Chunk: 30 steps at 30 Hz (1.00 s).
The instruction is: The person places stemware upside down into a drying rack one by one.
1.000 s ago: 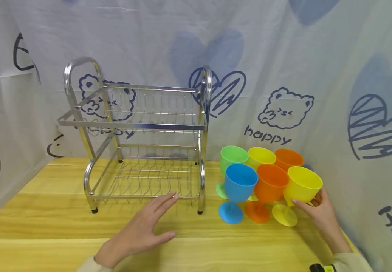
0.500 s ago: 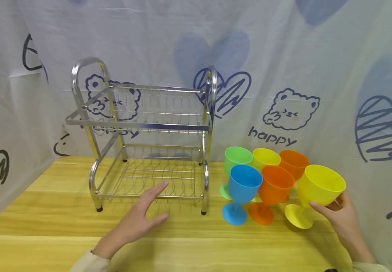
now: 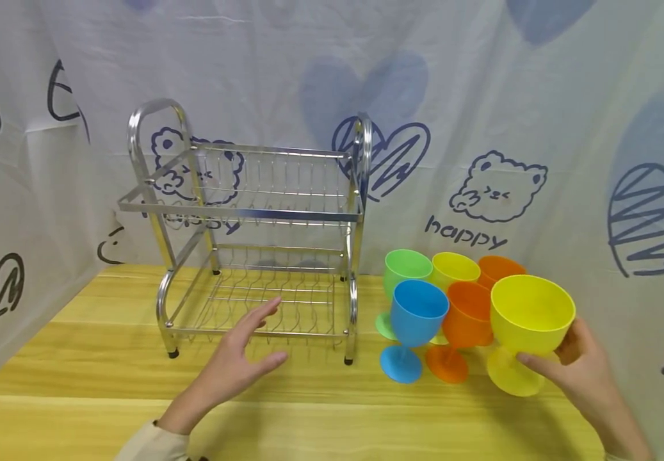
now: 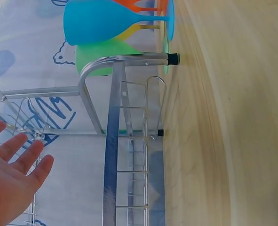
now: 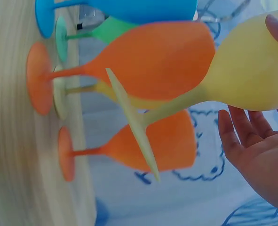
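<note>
Above the table (image 3: 320, 426), a yellow goblet (image 3: 530, 323) tilts in the right hand (image 3: 585, 371).

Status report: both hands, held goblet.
Right hand holds yellow plastic goblet, tilted, off wooden table. Left hand empty, before silver metal two-tier rack. Front orange plastic goblet close beside.

The yellow goblet (image 3: 530, 314) in the right hand (image 3: 585, 378) looks like smooth, matt plastic, as do the blue goblet (image 3: 417, 317) and front orange goblet (image 3: 465, 318) between the hands. Beyond the left hand (image 3: 234, 368), the rack (image 3: 245, 212) looks like glossy metal. The table (image 3: 320, 422) beneath looks like smooth, grained wood; the sheet (image 3: 285, 77) beyond is creased, cloth or plastic unclear.
</note>
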Tool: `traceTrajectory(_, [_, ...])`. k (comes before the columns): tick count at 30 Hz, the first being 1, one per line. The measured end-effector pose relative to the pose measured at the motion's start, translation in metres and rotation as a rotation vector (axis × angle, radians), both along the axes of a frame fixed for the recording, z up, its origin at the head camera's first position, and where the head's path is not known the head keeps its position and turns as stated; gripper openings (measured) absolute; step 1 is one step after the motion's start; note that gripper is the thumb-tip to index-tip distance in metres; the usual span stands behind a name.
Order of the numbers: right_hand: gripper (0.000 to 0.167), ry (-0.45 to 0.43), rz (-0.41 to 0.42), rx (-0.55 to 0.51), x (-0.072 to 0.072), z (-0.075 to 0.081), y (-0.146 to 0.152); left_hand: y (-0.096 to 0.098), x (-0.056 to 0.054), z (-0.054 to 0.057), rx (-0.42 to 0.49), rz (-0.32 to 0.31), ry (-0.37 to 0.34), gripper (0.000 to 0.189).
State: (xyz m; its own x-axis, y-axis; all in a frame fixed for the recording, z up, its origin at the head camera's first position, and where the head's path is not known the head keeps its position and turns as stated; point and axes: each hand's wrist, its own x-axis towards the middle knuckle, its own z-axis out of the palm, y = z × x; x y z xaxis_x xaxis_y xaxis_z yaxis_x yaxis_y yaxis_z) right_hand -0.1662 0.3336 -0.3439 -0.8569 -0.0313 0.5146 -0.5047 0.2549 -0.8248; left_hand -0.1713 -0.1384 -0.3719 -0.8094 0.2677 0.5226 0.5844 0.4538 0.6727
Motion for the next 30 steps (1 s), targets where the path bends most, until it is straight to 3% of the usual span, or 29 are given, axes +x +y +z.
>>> traceTrajectory(3, [0.083,0.045,0.030,0.030,0.003,0.003,-0.009,0.002,0.000,0.002,0.011,-0.005,0.000,0.077])
traceTrajectory(10, [0.091,0.105,-0.035,0.269,0.009,0.009,-0.032,0.006,0.001,0.009,0.010,-0.005,0.010,0.078])
traceTrajectory(22, [0.093,0.122,-0.038,0.533,0.014,0.018,-0.077,0.034,0.005,0.021,0.031,-0.102,0.043,0.083])
traceTrajectory(30, [0.091,0.158,0.061,0.649,0.008,0.025,-0.103,0.050,0.006,0.026,0.045,-0.169,0.054,0.086])
